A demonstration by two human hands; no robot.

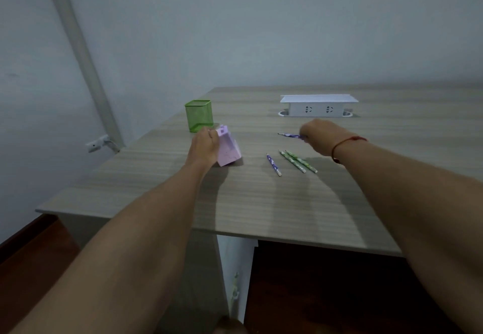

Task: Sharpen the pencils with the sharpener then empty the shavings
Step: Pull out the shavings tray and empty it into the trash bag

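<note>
Your right hand [320, 135] pinches a purple pencil [290, 135] at its back end. Its long axis runs sideways, and the tip points away from these fingers toward the pink sharpener [228, 148]. Your left hand [205, 145] grips that sharpener, tilted on the desk [261, 203], well apart from the tip. I judge the way between is free. A second purple pencil [273, 164] and two green pencils [298, 161] lie near your right fingers, on your side. A green mesh pen holder [198, 115] stands just behind your left fingers.

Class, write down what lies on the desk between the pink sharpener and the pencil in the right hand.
Only bare desk separates the sharpener and the held pencil in the head view; three loose pencils lie nearer the person.
</note>
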